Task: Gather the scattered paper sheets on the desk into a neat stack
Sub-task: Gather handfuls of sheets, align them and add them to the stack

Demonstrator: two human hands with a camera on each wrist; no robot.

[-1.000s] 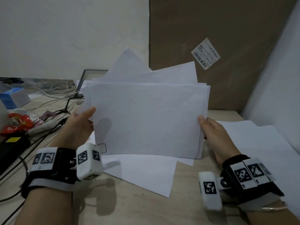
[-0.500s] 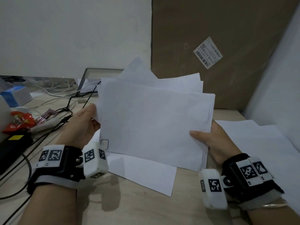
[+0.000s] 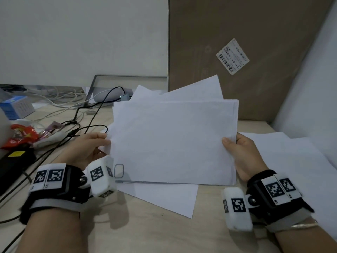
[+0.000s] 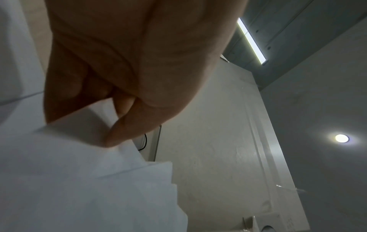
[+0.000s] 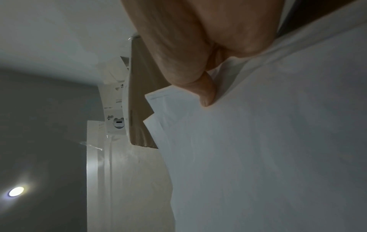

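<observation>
Left hand (image 3: 87, 148) and right hand (image 3: 242, 154) grip the paper sheets (image 3: 173, 141), seemingly above the wooden desk (image 3: 155, 230).

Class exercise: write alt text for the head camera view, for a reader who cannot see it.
Both hands, left hand and right hand, hold an uneven bundle of white paper sheets by its side edges above a light wooden desk. Another white sheet lies underneath.

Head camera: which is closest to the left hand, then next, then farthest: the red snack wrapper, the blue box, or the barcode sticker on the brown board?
From the left hand:
1. Red snack wrapper, just to its left on the desk.
2. Blue box, farther back at the left edge.
3. Barcode sticker, high on the brown board, far right.
</observation>
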